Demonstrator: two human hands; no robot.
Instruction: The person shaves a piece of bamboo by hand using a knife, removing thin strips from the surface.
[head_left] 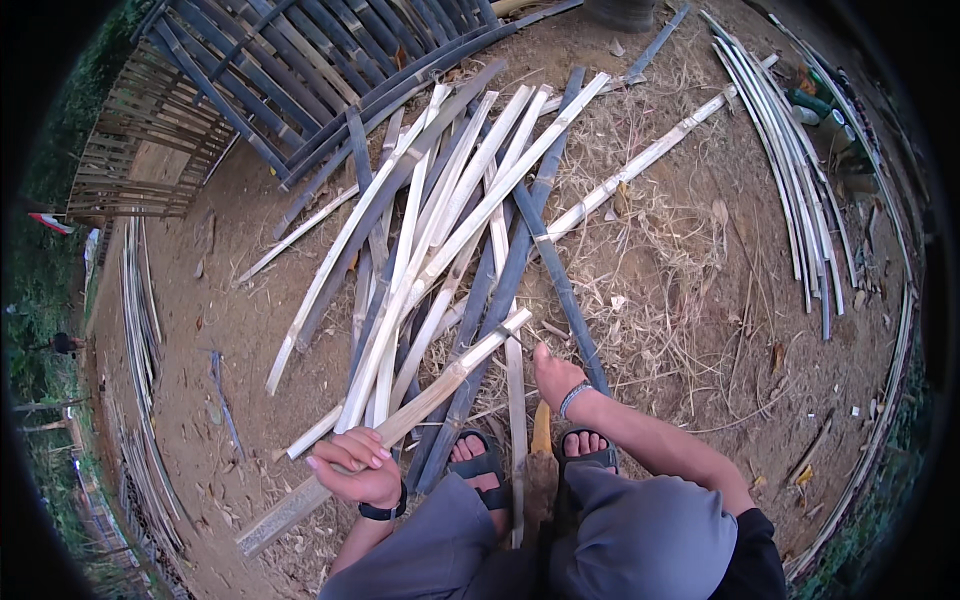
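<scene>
I'm seeing left hand grip pinching near end of pale bamboo slat, long axis running far-right; right hand nearer pile, seemingly pressing, grip unclear.

Far up and to the right of the fingers, green cylindrical cans or bottles lie at the yard's edge. No labels, signs or screens show.

The bamboo strips are pale cream on the cut face and dark blue-grey on the skin side. The ground is reddish-brown, strewn with tan straw. The trousers are grey, the sandals black, the left wristband black.
</scene>
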